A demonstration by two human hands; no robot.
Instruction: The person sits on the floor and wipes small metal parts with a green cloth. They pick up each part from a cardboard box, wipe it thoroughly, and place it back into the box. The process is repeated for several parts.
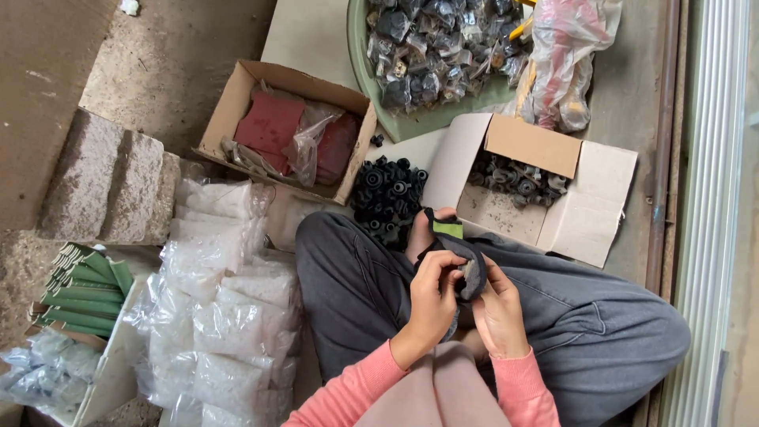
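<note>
Over the lap, near side of the black parts pile (387,198), left hand (431,304) and right hand (498,312) both pinch a small dark part (472,273) between them, fingers pressed together, part standing roughly upright

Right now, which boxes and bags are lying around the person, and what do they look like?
Brown cardboard box, upper left: red sheets in plastic.
White cardboard box, by the knees: black parts.
Clear bags, left: white bits.
Green tray, top: bagged dark parts.
Clear bag, top right: red items.
</note>
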